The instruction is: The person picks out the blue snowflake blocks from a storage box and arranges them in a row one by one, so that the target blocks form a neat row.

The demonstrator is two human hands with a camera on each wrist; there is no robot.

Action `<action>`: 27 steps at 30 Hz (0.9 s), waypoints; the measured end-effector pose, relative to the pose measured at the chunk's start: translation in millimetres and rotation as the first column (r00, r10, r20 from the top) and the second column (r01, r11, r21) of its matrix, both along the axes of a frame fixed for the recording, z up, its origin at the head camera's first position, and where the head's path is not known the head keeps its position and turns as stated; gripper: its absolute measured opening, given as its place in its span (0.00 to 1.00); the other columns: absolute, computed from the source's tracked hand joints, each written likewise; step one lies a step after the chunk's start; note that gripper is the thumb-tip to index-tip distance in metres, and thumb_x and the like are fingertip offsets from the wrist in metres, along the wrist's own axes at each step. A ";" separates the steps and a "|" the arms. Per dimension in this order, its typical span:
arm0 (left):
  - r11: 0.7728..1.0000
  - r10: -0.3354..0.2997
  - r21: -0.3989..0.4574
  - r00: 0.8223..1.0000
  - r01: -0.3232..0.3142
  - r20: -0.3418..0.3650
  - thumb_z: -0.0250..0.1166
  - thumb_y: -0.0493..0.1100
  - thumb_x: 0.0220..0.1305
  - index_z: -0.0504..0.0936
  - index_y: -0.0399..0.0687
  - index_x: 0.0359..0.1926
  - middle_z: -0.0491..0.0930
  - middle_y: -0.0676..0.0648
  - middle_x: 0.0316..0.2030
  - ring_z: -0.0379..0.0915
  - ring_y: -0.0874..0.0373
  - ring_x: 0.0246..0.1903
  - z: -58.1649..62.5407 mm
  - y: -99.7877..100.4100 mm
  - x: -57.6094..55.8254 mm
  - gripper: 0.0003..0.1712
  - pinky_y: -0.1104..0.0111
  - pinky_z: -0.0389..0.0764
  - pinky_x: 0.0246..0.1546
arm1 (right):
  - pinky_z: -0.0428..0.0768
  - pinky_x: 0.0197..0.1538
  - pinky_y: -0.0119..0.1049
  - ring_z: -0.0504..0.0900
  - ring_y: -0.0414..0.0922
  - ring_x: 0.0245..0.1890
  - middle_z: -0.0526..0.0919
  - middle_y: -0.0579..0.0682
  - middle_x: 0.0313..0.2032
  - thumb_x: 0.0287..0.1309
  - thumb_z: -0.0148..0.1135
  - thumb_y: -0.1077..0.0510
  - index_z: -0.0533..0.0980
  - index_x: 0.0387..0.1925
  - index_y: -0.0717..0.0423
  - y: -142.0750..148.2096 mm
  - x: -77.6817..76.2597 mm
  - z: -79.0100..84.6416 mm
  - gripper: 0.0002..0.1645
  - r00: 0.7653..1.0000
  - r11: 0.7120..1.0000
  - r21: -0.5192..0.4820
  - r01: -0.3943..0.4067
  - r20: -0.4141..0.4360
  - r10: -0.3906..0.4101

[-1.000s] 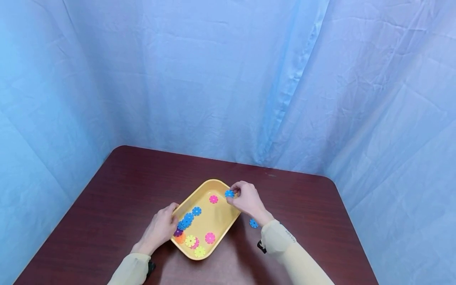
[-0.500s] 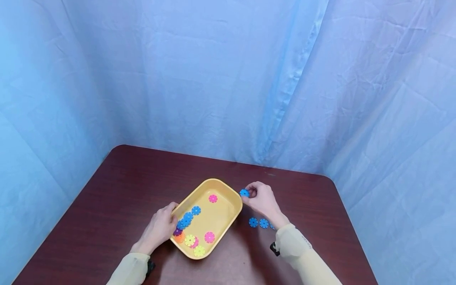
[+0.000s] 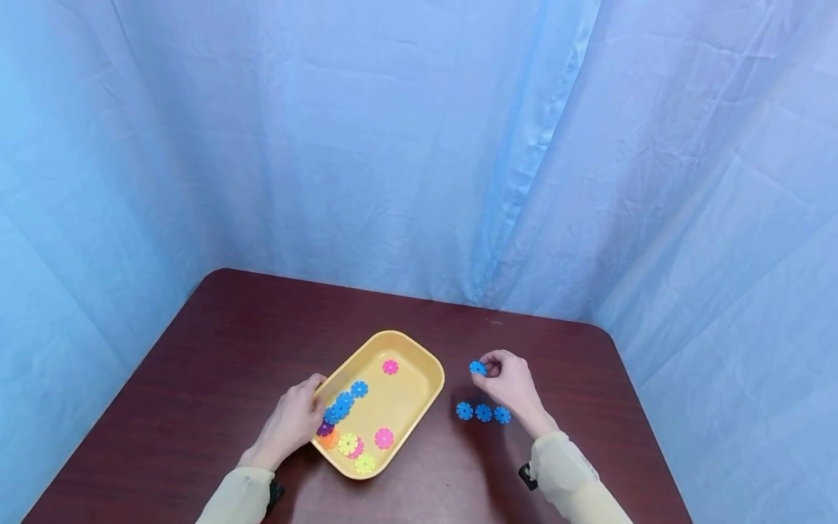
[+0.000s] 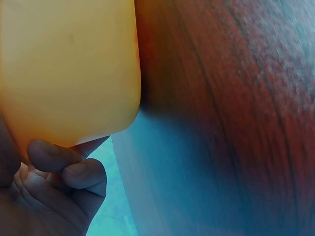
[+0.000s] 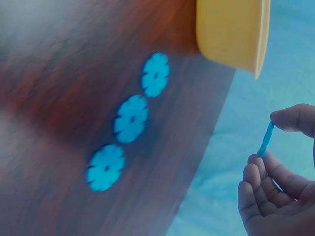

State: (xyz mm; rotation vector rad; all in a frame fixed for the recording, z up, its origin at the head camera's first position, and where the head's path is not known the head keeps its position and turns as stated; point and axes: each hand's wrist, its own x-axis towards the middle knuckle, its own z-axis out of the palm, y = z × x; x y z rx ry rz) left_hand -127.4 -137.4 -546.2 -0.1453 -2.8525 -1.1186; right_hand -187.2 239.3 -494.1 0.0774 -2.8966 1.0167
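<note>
My left hand (image 3: 292, 418) grips the left rim of a yellow plastic tray (image 3: 428, 360); its curled fingers (image 4: 83, 173) show at the tray's edge in the left wrist view. Inside the tray lie notched plastic discs: several blue ones (image 3: 359, 389), pink ones (image 3: 390, 367), yellow ones (image 3: 364, 463), a purple one (image 3: 325, 428) and an orange one (image 3: 329, 439). To the tray's right, my right hand (image 3: 513, 382) pinches a blue notched disc (image 5: 266, 139) by its edges between thumb and fingertips, above the table. Below that hand, three blue discs (image 5: 131, 119) lie flat in a row.
The dark red-brown wooden table (image 3: 216, 349) has rounded far corners. Light blue curtains (image 3: 366, 145) hang behind it and along both sides. Black bands show at both wrists, below pale sleeves (image 3: 569, 473).
My right hand has carried the blue disc from over the tray to the right, past its rim. The row of blue discs has come into full view. My left hand stays on the tray.
</note>
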 end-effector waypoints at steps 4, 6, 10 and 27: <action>1.000 0.003 0.002 1.000 -0.003 0.007 0.62 0.31 0.63 0.78 0.39 0.51 0.82 0.40 0.43 0.76 0.54 0.33 1.6 0.3 2.4 0.15 0.59 0.80 0.35 | 0.77 0.39 0.40 0.74 0.45 0.31 0.78 0.48 0.29 0.49 0.75 0.55 0.81 0.40 0.57 13.6 6.8 -5.7 0.17 0.999 0.999 -0.009 0.032 0.028 -0.032; 1.000 0.003 0.001 1.000 -0.003 0.007 0.62 0.31 0.63 0.78 0.39 0.51 0.82 0.40 0.43 0.77 0.54 0.33 1.7 0.2 3.2 0.15 0.59 0.80 0.36 | 0.78 0.39 0.39 0.74 0.45 0.32 0.78 0.48 0.29 0.50 0.75 0.56 0.81 0.41 0.57 20.1 10.1 -8.6 0.17 0.998 0.999 -0.011 0.048 0.033 -0.048; 1.000 0.002 -0.004 1.000 -0.002 0.001 0.62 0.30 0.62 0.79 0.39 0.50 0.82 0.40 0.43 0.76 0.55 0.33 2.4 0.5 3.4 0.15 0.59 0.80 0.36 | 0.77 0.38 0.39 0.74 0.45 0.31 0.79 0.47 0.29 0.50 0.75 0.56 0.81 0.41 0.58 33.3 14.6 -14.4 0.17 0.997 0.997 0.002 0.074 0.023 -0.074; 1.000 0.001 -0.018 1.000 -0.001 -0.003 0.62 0.30 0.61 0.78 0.39 0.50 0.82 0.39 0.43 0.76 0.54 0.33 4.0 1.5 2.2 0.15 0.57 0.80 0.36 | 0.75 0.35 0.36 0.74 0.43 0.28 0.80 0.47 0.27 0.50 0.74 0.56 0.81 0.38 0.60 71.9 32.6 -38.7 0.16 0.987 0.986 0.048 0.157 0.034 -0.159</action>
